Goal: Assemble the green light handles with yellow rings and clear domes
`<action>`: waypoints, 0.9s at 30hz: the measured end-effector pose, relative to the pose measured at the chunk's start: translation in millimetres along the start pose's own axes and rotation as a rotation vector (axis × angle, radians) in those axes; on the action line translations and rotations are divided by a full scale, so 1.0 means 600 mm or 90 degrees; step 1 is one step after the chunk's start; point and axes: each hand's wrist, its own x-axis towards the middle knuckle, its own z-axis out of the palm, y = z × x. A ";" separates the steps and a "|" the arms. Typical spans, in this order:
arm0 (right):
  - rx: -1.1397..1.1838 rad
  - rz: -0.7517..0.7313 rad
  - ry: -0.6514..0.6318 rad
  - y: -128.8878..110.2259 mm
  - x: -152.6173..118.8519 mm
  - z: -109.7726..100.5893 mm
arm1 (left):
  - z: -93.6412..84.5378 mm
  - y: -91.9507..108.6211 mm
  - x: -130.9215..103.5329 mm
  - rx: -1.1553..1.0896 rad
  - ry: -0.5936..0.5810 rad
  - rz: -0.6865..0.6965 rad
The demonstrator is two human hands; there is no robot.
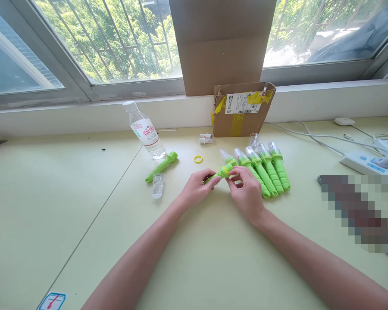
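- Currently, table, x1: pale yellow-green top, everything listed below on it.
- Carton, x1: brown, yellow tape, at back by the sill; tall flap upright behind.
- Power strip, x1: white, far R, cords trailing.
- Row of capped green units, x5: lying side by side just beyond R hand, clear tops toward carton; leftmost partly hidden.
- Bottle, x1: clear, pink/white label, back L.
- L hand: clamped on the held green handle, thumb on near side. Grip prob. best kept firm but low on the barrel, so the neck is free.
- R hand: fingertips bunched at the neck end, touching or nearly; can't tell if they pinch it.
- Held green handle, x1: mid-table, tilted, neck up toward R hand, no clear cap on. Best held steady w/ neck in plain sight.
- Loose green handle, x1: uncapped, by bottle's foot.
- Clear cap, x1: just below loose handle.
- White parts, approx. x2: near carton's L corner.
- Yellow band, x1: appears round the held neck. Likely wants to sit square, flat & untwisted, pressed evenly all round; a skewed band could snag on threads.
- Yellow ring, x1: spare, lying flat beyond L hand.
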 end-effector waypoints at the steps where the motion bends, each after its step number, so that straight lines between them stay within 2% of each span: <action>1: -0.003 -0.001 0.003 0.000 0.000 0.000 | 0.000 0.000 0.000 0.000 0.000 -0.003; 13: -0.011 -0.008 -0.001 -0.001 -0.002 -0.001 | 0.007 -0.007 0.001 -0.031 0.081 0.006; 19: -0.014 -0.001 -0.006 0.001 -0.002 0.000 | 0.008 -0.006 0.001 0.064 0.146 0.054; 27: 0.015 0.015 -0.068 0.006 0.001 0.001 | 0.006 -0.013 0.002 0.169 0.131 0.057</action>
